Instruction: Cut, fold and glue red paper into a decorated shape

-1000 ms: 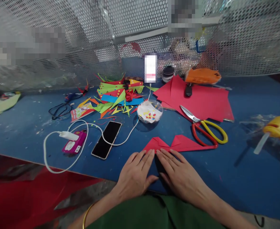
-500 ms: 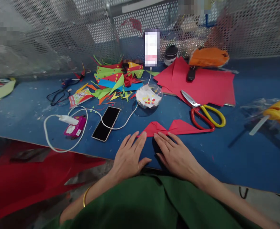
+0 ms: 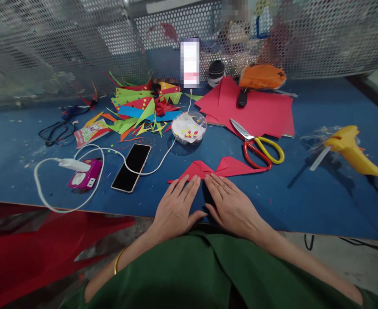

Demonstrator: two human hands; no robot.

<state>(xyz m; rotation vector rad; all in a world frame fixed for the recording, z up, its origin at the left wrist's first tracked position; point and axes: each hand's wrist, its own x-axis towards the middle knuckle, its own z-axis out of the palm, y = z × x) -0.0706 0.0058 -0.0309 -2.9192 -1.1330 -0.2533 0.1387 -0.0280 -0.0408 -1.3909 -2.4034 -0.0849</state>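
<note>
Folded red paper (image 3: 229, 166) lies on the blue table near its front edge, with two peaks pointing away from me. My left hand (image 3: 177, 204) rests flat with its fingertips on the paper's near edge, left of the middle. Close beside it, my right hand (image 3: 232, 204) lies flat too, fingers stretched out and tips on the same edge. Both hands are open and grip nothing. Scissors (image 3: 256, 146) with one red and one yellow handle lie right behind the paper, the red handle touching or nearly touching its right tip.
Red sheets (image 3: 262, 111) lie behind the scissors. A clear bowl (image 3: 189, 128) holds small paper bits. Left are a phone (image 3: 132, 167), a white cable and a purple packet (image 3: 84, 174). Colourful paper scraps (image 3: 143, 107) sit farther back. A yellow glue gun (image 3: 349, 148) lies at right.
The view has swung to the right, so the glue gun now shows in full. Both hands stay flat on the red paper's near edge, with hardly any movement.
</note>
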